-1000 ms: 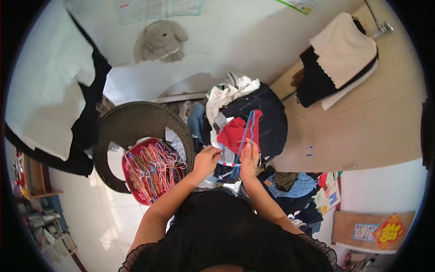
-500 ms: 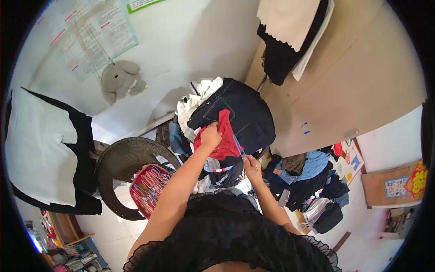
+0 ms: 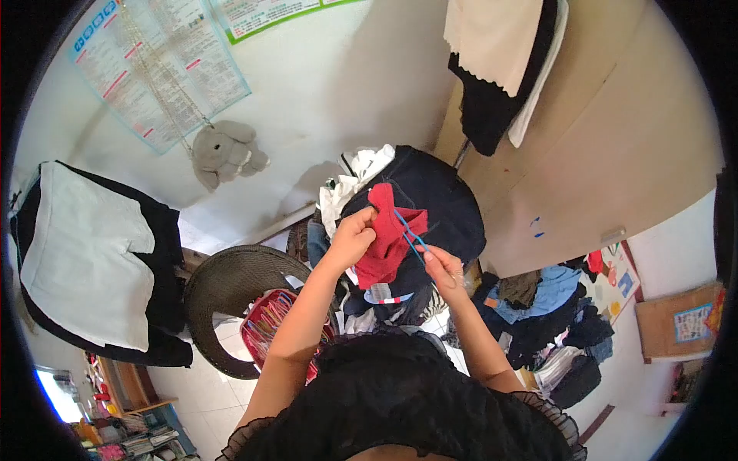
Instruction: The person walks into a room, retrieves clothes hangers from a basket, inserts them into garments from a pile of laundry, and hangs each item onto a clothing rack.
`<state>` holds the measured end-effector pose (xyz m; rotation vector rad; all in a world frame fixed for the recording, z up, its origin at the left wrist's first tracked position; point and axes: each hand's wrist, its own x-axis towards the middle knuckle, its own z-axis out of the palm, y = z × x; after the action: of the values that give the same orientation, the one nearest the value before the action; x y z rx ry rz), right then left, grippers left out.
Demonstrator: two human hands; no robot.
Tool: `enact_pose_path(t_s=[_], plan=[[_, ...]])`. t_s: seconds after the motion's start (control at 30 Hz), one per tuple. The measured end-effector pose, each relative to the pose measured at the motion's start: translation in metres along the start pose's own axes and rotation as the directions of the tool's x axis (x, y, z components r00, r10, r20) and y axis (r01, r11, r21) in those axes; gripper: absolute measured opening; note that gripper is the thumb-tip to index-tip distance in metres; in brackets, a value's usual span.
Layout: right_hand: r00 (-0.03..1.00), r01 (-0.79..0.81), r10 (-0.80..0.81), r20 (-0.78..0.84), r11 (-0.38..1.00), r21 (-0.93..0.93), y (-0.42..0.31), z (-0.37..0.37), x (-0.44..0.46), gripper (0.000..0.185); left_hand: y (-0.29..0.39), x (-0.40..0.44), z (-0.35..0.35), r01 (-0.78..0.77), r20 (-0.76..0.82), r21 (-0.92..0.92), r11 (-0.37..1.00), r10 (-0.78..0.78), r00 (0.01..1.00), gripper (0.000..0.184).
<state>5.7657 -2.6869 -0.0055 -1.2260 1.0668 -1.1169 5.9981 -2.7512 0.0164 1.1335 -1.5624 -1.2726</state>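
Observation:
My left hand is closed on the edge of a small red garment, lifted over the clothes pile. What kind of garment it is I cannot make out. In my right hand is a blue clothes hanger, pinched between thumb and fingers. Its far end overlaps the red cloth; whether it goes inside cannot be made out. Behind both lies a dark garment spread on the pile, with white clothes at its left.
A red basket of several coloured hangers stands beside a round dark wicker chair. More clothes are heaped at right. White shorts hang at left. A beige cabinet door and grey plush toy are farther back.
The red garment has been raised and now hangs more upright from my left hand. My right hand has brought the hanger up against the cloth. The view has shifted slightly.

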Motion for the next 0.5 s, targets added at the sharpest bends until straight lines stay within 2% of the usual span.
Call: enact_pose_path(t_s=[0.03,0.07,0.13,0.17,0.23,0.27,0.3,0.37,0.43,0.5], plan=[[1.0,0.005,-0.005,0.009,1.0,0.002,-0.006,0.003,0.002,0.03,0.021,-0.008,-0.006,0.034,0.057,-0.109,0.993,-0.028,0.998,0.022],[0.999,0.036,-0.036,0.001,0.999,0.023,-0.015,0.008,0.002,0.03,0.039,-0.014,-0.008,0.03,0.048,-0.105,0.994,-0.025,0.999,0.022],[0.998,0.07,-0.07,-0.001,0.997,0.045,-0.026,0.016,0.002,0.029,0.063,-0.022,-0.007,-0.033,0.069,-0.441,0.897,0.07,0.995,0.031],[0.998,0.066,-0.067,0.008,0.996,0.059,-0.029,0.022,0.002,0.03,0.064,-0.023,-0.008,-0.039,0.062,-0.439,0.898,0.073,0.995,0.031],[0.998,0.06,-0.063,0.027,0.994,0.088,-0.035,0.031,0.004,0.031,0.061,-0.024,-0.012,0.006,-0.018,-0.244,0.97,-0.011,1.0,0.052],[0.998,0.046,-0.05,0.04,0.993,0.108,-0.039,0.033,0.003,0.031,0.048,-0.022,-0.012,-0.038,-0.106,-0.211,0.977,0.016,0.994,0.056],[0.997,0.051,-0.056,0.045,0.993,0.11,-0.041,0.036,0.002,0.031,0.05,-0.024,-0.015,-0.043,-0.111,-0.207,0.977,0.02,0.994,0.056],[0.995,0.088,-0.091,0.03,0.991,0.103,-0.042,0.04,-0.001,0.031,0.053,-0.029,-0.02,0.068,-0.17,-0.336,0.94,-0.132,0.977,0.043],[0.995,0.095,-0.097,0.011,0.989,0.11,-0.042,0.044,-0.004,0.033,0.057,-0.026,-0.025,-0.122,-0.328,-0.411,0.903,-0.022,0.945,0.03],[0.995,0.08,-0.074,-0.07,0.993,0.089,-0.033,0.046,-0.004,0.032,0.056,-0.023,-0.037,-0.206,-0.438,-0.323,0.924,0.047,0.898,0.025]])
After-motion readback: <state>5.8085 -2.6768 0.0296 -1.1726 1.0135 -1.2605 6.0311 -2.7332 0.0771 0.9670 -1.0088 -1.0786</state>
